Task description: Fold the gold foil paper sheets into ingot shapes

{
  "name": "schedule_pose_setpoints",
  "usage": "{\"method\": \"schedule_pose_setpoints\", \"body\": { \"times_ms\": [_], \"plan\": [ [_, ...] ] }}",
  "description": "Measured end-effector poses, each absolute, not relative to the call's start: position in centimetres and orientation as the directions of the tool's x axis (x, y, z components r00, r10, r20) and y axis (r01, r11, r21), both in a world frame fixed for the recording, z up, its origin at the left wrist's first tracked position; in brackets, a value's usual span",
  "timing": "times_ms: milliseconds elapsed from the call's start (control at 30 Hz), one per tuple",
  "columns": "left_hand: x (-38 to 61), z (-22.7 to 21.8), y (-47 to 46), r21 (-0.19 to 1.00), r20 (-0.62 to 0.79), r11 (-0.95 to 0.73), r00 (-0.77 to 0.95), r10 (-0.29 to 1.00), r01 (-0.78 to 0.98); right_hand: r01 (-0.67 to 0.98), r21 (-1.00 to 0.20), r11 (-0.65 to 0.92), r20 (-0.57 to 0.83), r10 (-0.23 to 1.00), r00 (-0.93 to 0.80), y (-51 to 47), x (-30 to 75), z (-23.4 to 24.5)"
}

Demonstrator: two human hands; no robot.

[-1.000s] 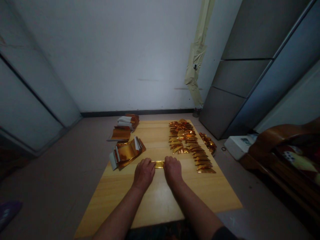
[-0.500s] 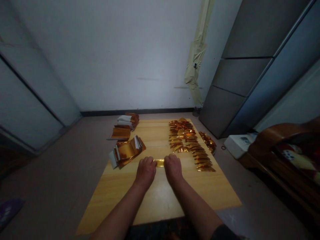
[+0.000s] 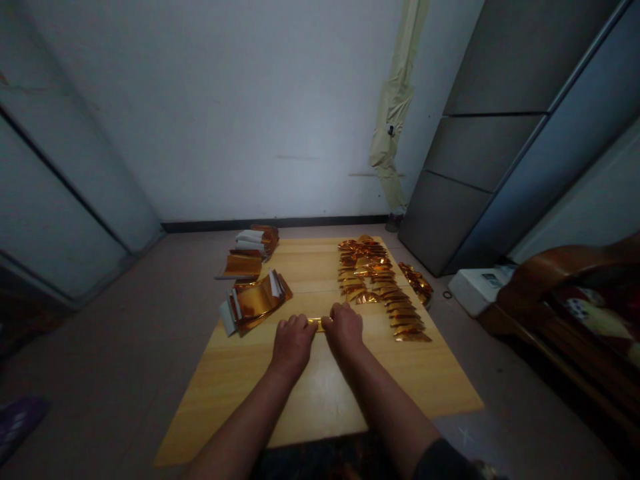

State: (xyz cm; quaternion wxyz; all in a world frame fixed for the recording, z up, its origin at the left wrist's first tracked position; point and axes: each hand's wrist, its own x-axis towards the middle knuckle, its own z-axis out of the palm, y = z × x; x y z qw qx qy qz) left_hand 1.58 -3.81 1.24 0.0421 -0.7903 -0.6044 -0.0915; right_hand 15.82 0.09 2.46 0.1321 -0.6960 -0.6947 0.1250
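Observation:
My left hand [image 3: 291, 343] and my right hand [image 3: 344, 329] rest side by side on a low wooden table [image 3: 320, 393], fingers curled down. Between them shows a short stretch of a narrow gold foil strip [image 3: 320, 323], pinched by both hands and pressed against the tabletop. Most of the strip is hidden under my fingers. Just left of my left hand lies a curled stack of gold foil sheets with white backs [image 3: 255, 303]. To the right of my right hand runs a row of folded gold foil pieces [image 3: 383, 287].
More foil stacks [image 3: 250, 252] sit at the table's far left corner. Loose gold pieces [image 3: 417, 283] lie off the right edge. A grey cabinet [image 3: 500, 147] stands at the right, a wooden chair [image 3: 575, 300] and a white box [image 3: 480, 288] beside it.
My hands have drawn closer together, so less of the gold strip shows between them. The right hand has shifted slightly forward and left.

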Motion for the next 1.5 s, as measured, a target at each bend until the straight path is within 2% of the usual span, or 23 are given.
{"method": "schedule_pose_setpoints", "body": {
  "times_ms": [300, 500, 767, 833, 900, 967, 1033, 1100, 1233, 1500],
  "plan": [
    [1.7, 1.5, -3.9, 0.060, 0.176, -0.240, 0.227, 0.958, 0.969, 0.942, -0.310, -0.127, -0.150, 0.985, 0.083, 1.0, 15.0, 3.8],
    [1.5, 1.1, -3.9, 0.067, 0.203, -0.252, 0.234, 0.951, 0.965, 0.915, -0.379, -0.137, -0.137, 0.986, 0.091, 0.7, 16.3, 4.3],
    [1.5, 1.0, -3.8, 0.093, 0.192, -0.234, 0.213, 0.958, 0.968, 0.854, -0.505, -0.121, -0.025, 0.992, 0.126, 0.8, 17.7, 2.7],
    [1.6, 1.2, -3.8, 0.094, 0.186, -0.230, 0.210, 0.960, 0.969, 0.821, -0.570, -0.028, 0.090, 0.991, 0.096, 0.4, 17.7, 2.4],
    [1.6, 1.4, -3.9, 0.092, 0.183, -0.229, 0.210, 0.960, 0.969, 0.793, -0.591, 0.148, 0.230, 0.973, -0.010, -0.4, 17.5, 2.4],
    [1.7, 1.5, -3.9, 0.090, 0.177, -0.228, 0.210, 0.962, 0.970, 0.774, -0.540, 0.332, 0.294, 0.935, -0.196, -1.2, 17.2, 2.6],
    [1.7, 1.7, -4.0, 0.092, 0.171, -0.223, 0.205, 0.964, 0.970, 0.766, -0.459, 0.450, 0.264, 0.892, -0.366, -2.0, 16.9, 2.7],
    [1.8, 1.7, -4.0, 0.106, 0.177, -0.227, 0.206, 0.962, 0.968, 0.783, -0.386, 0.488, 0.197, 0.873, -0.447, -2.5, 16.6, 2.7],
    [1.7, 1.6, -4.0, 0.135, 0.212, -0.279, 0.247, 0.945, 0.951, 0.844, -0.293, 0.449, 0.120, 0.893, -0.434, -3.0, 16.8, 2.4],
    [1.5, 1.3, -4.0, 0.143, 0.217, -0.285, 0.251, 0.943, 0.948, 0.935, -0.207, 0.289, 0.089, 0.957, -0.276, -3.1, 19.1, 2.9]
  ]
}}
